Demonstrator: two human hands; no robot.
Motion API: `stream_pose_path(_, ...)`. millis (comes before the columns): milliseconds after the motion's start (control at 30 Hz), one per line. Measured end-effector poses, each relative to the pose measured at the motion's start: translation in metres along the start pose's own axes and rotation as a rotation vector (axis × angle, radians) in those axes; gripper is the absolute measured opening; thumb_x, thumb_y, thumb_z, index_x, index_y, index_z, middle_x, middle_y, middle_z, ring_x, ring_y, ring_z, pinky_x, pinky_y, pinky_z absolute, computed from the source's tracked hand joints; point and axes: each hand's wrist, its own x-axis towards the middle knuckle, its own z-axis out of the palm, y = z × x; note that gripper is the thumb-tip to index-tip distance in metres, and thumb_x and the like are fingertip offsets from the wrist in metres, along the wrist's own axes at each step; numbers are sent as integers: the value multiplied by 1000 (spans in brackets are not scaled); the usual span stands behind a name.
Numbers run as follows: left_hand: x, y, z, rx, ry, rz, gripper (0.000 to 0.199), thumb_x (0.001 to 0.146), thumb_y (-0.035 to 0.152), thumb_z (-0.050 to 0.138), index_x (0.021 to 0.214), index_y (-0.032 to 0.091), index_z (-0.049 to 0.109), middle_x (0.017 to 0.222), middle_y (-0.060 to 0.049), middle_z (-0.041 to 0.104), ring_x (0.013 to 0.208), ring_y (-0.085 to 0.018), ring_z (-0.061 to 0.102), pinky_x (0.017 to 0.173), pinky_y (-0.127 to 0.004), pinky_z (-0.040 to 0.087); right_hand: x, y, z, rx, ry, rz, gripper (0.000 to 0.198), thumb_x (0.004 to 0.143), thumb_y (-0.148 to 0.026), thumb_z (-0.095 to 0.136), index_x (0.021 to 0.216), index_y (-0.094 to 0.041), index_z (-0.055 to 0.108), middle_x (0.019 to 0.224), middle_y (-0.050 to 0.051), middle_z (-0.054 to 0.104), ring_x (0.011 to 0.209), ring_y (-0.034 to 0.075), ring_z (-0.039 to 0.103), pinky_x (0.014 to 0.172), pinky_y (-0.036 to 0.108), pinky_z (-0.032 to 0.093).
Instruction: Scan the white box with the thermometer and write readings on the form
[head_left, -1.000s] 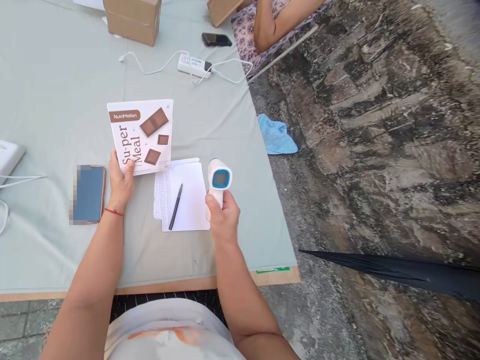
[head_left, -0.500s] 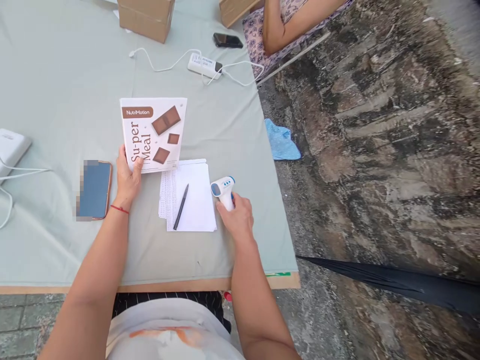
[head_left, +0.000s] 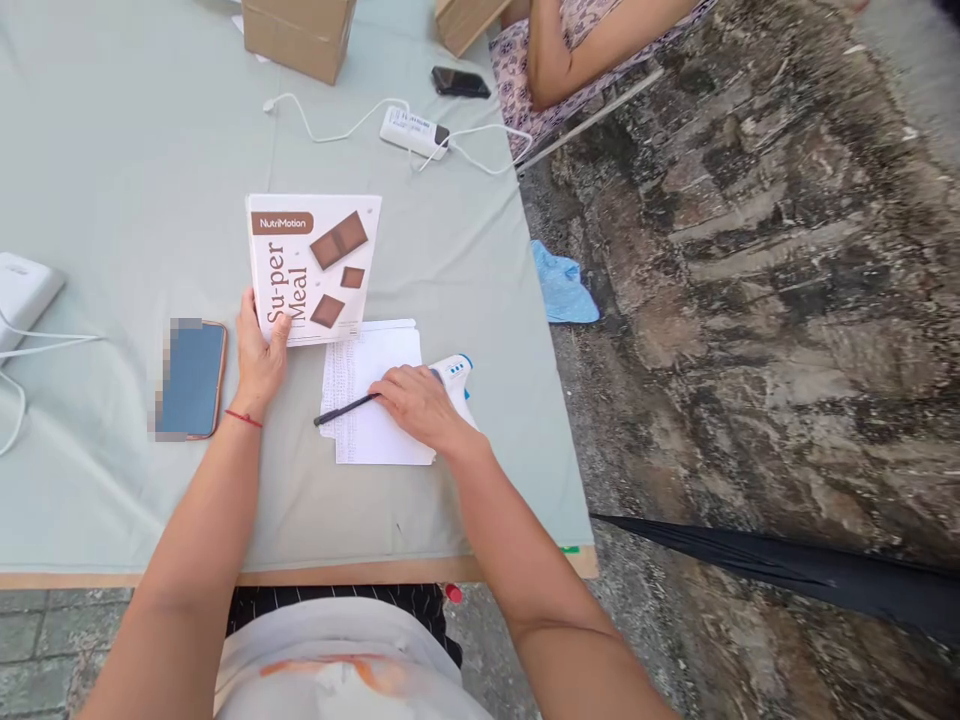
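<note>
One box (head_left: 319, 265), white and printed "Su-per Meal", sits in the left hand (head_left: 262, 345) — thumb across its front at the lower left corner, the other fingers mostly lost behind it. And here's the right hand (head_left: 416, 405), fingers drawn in narrow on one end of a single black pen (head_left: 341, 411), the rest poking out leftward; the thumb's grip underneath is hard to make out. Below those fingers lie paper sheets (head_left: 375, 442), several overlapping, too covered to count. One white-and-blue thermometer (head_left: 454, 378) lies just right of the right fingers, its lower part hidden by the hand — whether the palm touches it, I can't tell.

Two phones on show: one (head_left: 191, 385) just left of the left fingers, its left edge blurred into blocks, and a dark one (head_left: 460, 82) well beyond the right fingers. Nearer than that, one white device (head_left: 412, 132) with a cable. Far beyond both sets of fingers, two cardboard boxes (head_left: 296, 38), each cut off by the top edge, and another person's arm (head_left: 600, 62), cropped too.
</note>
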Motion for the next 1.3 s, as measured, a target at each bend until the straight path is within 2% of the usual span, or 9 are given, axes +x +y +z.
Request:
stream_pose_path(67, 0, -2, 2, 3, 9, -15, 65, 94, 70, 52, 138, 23, 49, 135, -14, 57, 129, -29, 53, 114, -48, 40, 2, 4, -2, 158, 115, 111, 8, 93, -19, 57, 89, -21, 64, 78, 3, 62, 72, 17, 54, 69, 33, 37)
stream_pose_path(100, -1, -3, 3, 4, 11, -18, 65, 94, 70, 52, 139, 23, 48, 135, -14, 57, 130, -29, 53, 114, -49, 40, 6, 5, -2, 278, 228, 204, 5, 91, -22, 59, 87, -21, 61, 76, 1, 61, 68, 16, 54, 67, 32, 38)
stream_pose_path(200, -1, -3, 3, 11, 17, -12, 64, 95, 69, 52, 139, 23, 48, 136, -14, 57, 129, -29, 53, 113, -48, 41, 24, 2, 8, 720, 583, 516, 11, 84, -30, 60, 82, -23, 52, 69, -3, 56, 58, 13, 51, 59, 28, 40)
stream_pose_path(300, -1, 0, 2, 39, 22, -3, 63, 96, 69, 50, 137, 22, 48, 133, -14, 59, 123, -28, 56, 110, -48, 43, 49, -6, 24, 976, 714, 710, 11, 78, -31, 59, 80, -23, 54, 60, -6, 53, 53, 11, 49, 54, 26, 40)
stream_pose_path(400, -1, 2, 1, 44, 11, 3, 63, 96, 69, 50, 137, 22, 48, 132, -14, 59, 121, -27, 57, 108, -49, 45, 64, -14, 39, 939, 756, 787, 10, 71, -29, 61, 75, -21, 58, 61, -4, 56, 56, 11, 50, 55, 26, 42)
stream_pose_path(533, -1, 3, 1, 4, 0, 0, 66, 94, 70, 52, 140, 23, 46, 136, -15, 57, 129, -28, 54, 113, -49, 42, 64, -20, 48, 820, 768, 775, 11, 69, -31, 59, 72, -21, 60, 66, -1, 60, 63, 14, 52, 60, 29, 46)
stream_pose_path(867, -2, 8, 0, -23, -19, -13, 67, 93, 70, 53, 140, 23, 46, 138, -15, 55, 134, -29, 52, 117, -50, 39, 62, -22, 47, 802, 723, 724, 17, 69, -39, 58, 71, -22, 61, 65, -1, 60, 61, 14, 51, 59, 30, 46)
stream_pose_path(1300, -2, 9, 0, -29, -21, -29, 69, 92, 72, 54, 140, 23, 45, 139, -15, 55, 134, -29, 52, 118, -49, 39, 62, -22, 47, 795, 696, 735, 12, 72, -34, 57, 72, -22, 58, 67, -2, 60, 64, 14, 51, 62, 28, 46)
